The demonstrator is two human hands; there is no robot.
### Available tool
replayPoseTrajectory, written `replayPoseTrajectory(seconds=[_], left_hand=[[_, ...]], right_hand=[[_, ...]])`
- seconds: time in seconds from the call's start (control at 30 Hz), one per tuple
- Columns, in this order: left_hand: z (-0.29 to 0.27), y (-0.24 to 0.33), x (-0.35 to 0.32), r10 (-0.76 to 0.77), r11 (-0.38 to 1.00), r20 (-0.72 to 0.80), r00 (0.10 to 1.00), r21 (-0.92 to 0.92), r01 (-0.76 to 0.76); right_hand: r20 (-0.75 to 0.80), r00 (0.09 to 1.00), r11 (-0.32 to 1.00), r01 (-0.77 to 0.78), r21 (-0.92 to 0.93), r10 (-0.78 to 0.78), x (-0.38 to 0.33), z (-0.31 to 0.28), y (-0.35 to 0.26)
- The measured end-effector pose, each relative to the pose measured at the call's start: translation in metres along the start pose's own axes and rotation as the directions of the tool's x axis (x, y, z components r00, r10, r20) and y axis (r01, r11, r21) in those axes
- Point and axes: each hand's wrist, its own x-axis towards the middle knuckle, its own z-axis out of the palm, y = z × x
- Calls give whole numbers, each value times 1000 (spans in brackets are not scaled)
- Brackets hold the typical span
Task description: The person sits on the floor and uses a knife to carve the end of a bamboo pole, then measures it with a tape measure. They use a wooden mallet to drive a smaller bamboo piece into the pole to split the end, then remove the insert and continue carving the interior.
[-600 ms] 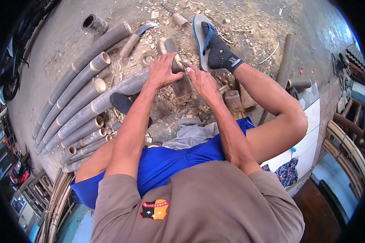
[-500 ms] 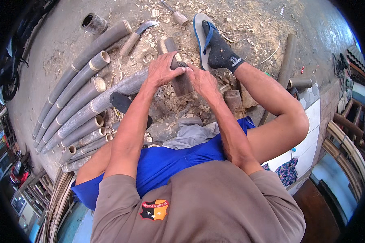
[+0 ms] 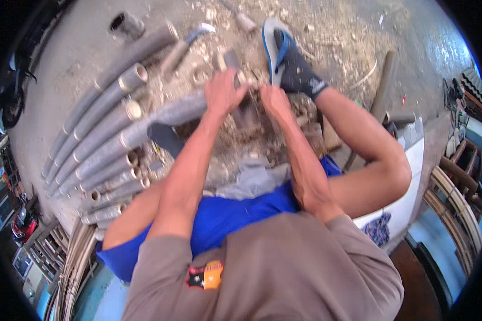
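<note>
A long grey bamboo pole (image 3: 182, 108) runs from the left to the space between my feet. My left hand (image 3: 223, 92) wraps round its near end from above, thumb stretched to the right. Just right of that end is my right hand (image 3: 276, 101), its fingers closed in a fist. Something thin and dark seems to be in it, but blur hides what. Beneath the pole's end lies a thick wooden piece (image 3: 246, 115). Beyond my left hand, a small cut ring (image 3: 202, 75) rests among the shavings.
Several bamboo poles (image 3: 107, 109) lie side by side at the left. A curved-blade knife (image 3: 178, 52) and a short hollow tube (image 3: 127, 25) are on the floor ahead. Wood chips (image 3: 326, 48) cover the ground. My sandalled foot (image 3: 292, 59) stands right of the hands.
My right hand has moved right, away from my left hand, and its fingers are now in a fist. My left hand stays on the pole's end. The whole view has shifted slightly and blurred.
</note>
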Motion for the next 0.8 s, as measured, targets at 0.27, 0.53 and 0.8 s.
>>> replayPoseTrajectory(seconds=[0.27,0.53,0.8], left_hand=[[11,-19,-26,171,957,-15,985,239,-163],[-3,-31,-25,151,987,124,981,35,-157],[13,-33,-26,65,997,13,998,-40,-65]], right_hand=[[-34,998,996,-46,74,49,-69,-29,-43],[27,999,998,46,-36,-45,-85,-34,-66],[23,1000,997,19,-76,-17,-81,-32,-72]])
